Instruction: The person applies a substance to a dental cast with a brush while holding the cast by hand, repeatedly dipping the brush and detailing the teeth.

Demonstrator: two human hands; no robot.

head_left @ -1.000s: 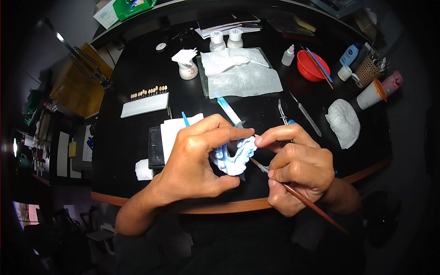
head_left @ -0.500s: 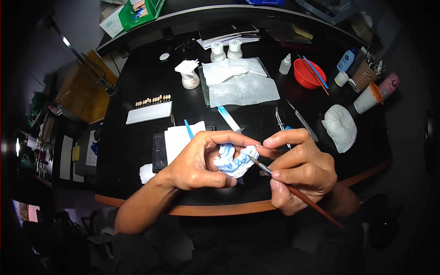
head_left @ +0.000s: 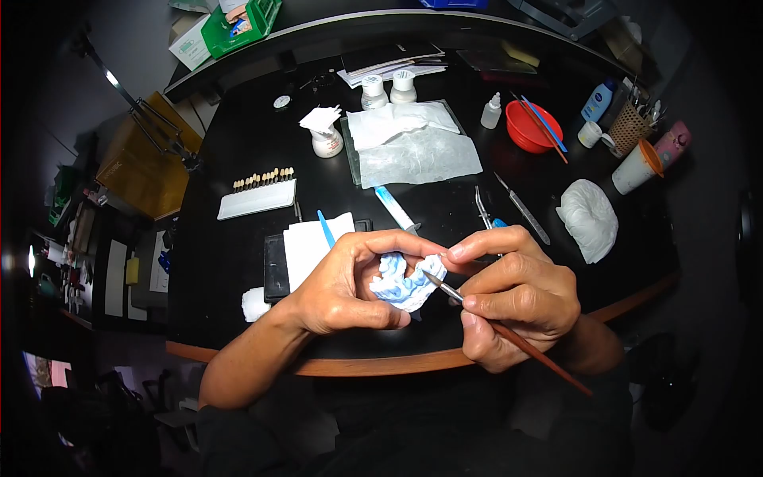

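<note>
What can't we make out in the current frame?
All in the head view:
- Underside of the dental model: turned away, partly behind the left hand.
- Tip of the brush in the right hand: too small to tell whether it touches the model.
- Lower end of the syringe: behind the left hand.
- Lid print on the white jars: too small.
- Green bin: cut off by the top edge.
</note>
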